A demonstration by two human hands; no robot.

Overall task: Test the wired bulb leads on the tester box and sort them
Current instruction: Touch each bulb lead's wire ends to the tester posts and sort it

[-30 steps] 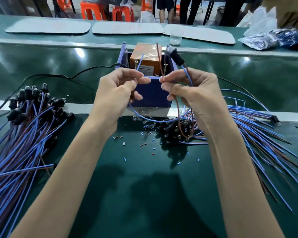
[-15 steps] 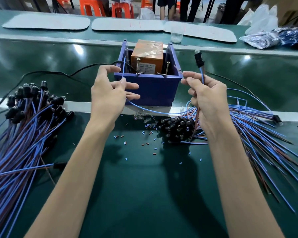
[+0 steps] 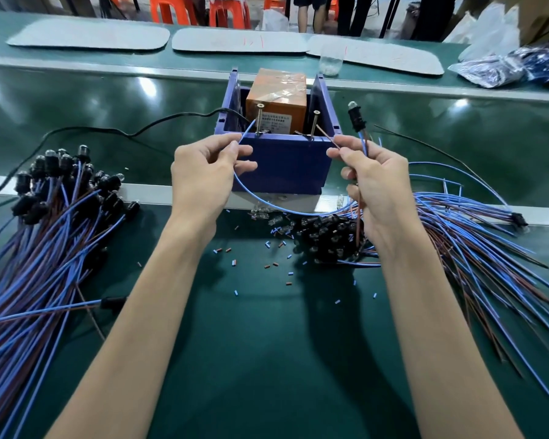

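Green bench (image 3: 267,359); the blue tester box (image 3: 282,166) holds an orange block (image 3: 278,96).

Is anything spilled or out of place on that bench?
Yes: tiny blue and red snippets lie scattered over the green mat between the arms, and a few loose clear bulbs sit in front of the tester box.
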